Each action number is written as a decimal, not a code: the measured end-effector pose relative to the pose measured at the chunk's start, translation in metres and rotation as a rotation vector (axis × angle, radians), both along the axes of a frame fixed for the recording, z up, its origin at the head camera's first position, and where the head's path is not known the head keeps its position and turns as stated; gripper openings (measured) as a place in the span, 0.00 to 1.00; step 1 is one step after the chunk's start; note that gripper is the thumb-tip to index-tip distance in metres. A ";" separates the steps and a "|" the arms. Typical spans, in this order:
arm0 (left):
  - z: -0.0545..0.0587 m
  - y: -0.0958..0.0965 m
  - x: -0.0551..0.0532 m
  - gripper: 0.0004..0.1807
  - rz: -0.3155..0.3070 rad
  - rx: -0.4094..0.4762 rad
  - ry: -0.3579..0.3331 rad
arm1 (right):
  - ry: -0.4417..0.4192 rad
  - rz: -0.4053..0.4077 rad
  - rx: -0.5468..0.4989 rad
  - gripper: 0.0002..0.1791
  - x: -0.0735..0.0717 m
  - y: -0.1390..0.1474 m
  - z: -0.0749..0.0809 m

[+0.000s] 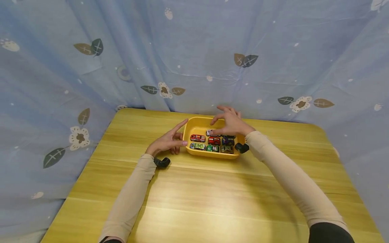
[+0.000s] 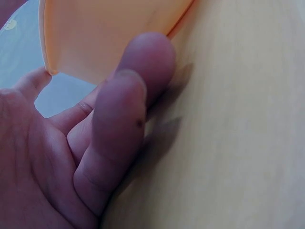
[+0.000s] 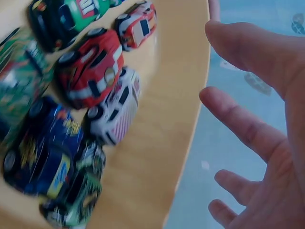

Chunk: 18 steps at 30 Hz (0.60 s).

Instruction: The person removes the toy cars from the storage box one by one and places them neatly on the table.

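Observation:
A yellow plastic bin (image 1: 198, 124) holds several small toy cars in rows. Against its left end rests my left hand (image 1: 166, 141), with index finger and thumb extended to the rim. In the left wrist view, other fingers of that hand bend beside the bin's outer wall (image 2: 90, 38), low over the table. My right hand (image 1: 232, 123) hovers above the bin's right part, fingers spread and holding nothing. Below it, the right wrist view shows a red car (image 3: 93, 69), a white striped car (image 3: 114, 109), a dark blue car (image 3: 45, 143) and a green-black car (image 3: 71, 19).
The bin stands near the back edge of a wood-grain table (image 1: 194, 195). Behind the table hangs a blue curtain (image 1: 194, 57) with leaf and flower prints. Black wrist mounts (image 1: 242, 147) sit on both wrists, the right one overlapping the bin's corner in the head view.

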<state>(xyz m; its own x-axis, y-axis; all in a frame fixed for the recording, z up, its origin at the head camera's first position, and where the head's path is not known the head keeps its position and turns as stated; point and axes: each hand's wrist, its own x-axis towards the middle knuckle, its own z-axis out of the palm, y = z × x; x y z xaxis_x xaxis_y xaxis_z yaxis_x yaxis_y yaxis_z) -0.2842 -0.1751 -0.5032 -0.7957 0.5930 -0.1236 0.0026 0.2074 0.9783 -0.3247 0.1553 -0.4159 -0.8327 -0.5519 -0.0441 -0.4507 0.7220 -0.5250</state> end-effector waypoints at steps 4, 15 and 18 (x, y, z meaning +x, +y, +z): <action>0.000 0.000 0.000 0.54 0.003 0.011 -0.014 | -0.021 0.053 -0.001 0.22 -0.004 -0.011 -0.004; -0.001 0.002 0.000 0.53 0.013 0.010 -0.027 | -0.055 0.112 0.007 0.22 -0.014 -0.031 -0.017; 0.000 0.001 0.000 0.53 0.011 0.013 -0.028 | -0.067 0.123 0.010 0.21 -0.015 -0.037 -0.021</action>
<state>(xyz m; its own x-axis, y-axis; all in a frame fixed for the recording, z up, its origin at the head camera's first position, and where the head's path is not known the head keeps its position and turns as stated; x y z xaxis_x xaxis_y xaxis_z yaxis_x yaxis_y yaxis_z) -0.2841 -0.1740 -0.5034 -0.7985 0.5860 -0.1379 -0.0266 0.1945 0.9805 -0.3399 0.1183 -0.4371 -0.7536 -0.6492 -0.1032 -0.5007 0.6687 -0.5497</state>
